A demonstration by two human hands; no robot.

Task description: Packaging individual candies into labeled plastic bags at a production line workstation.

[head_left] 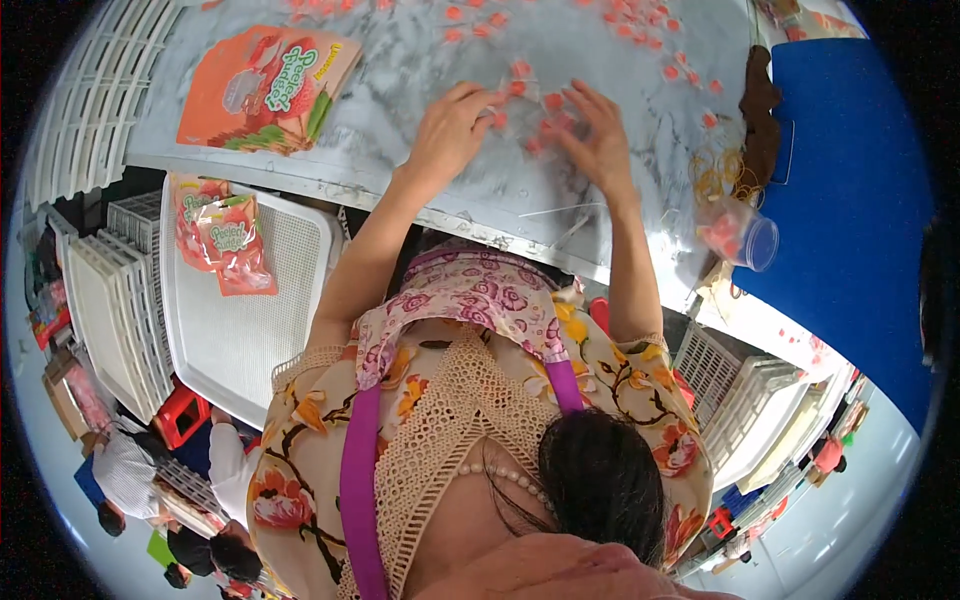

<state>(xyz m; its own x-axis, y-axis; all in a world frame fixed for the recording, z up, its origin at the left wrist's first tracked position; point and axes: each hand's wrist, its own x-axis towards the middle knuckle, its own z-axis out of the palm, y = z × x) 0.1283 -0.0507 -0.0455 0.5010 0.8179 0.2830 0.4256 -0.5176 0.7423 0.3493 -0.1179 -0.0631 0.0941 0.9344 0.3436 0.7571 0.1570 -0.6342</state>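
Several small red candies in clear wrappers [517, 88] lie on the marbled grey tabletop between my two hands. My left hand [452, 135] is at the left side of this group, its fingers bent and its thumb apart from them, with candies touching or close to the fingertips. On the right, my right hand [600, 140] has its fingers spread over the table, with thumb and fingertips beside the candies. Slight blur on the candies under the right hand hides their exact outlines. Neither hand shows a clear grip on anything.
More wrapped candies [640, 25] are scattered farther back. A red printed pouch [270, 90] lies to the left. Rubber bands [718, 175] and a tipped clear plastic cup [758, 245] are at the right, by a blue board [850, 200]. Below the left edge, a white tray [250, 340] holds filled pouches [228, 235].
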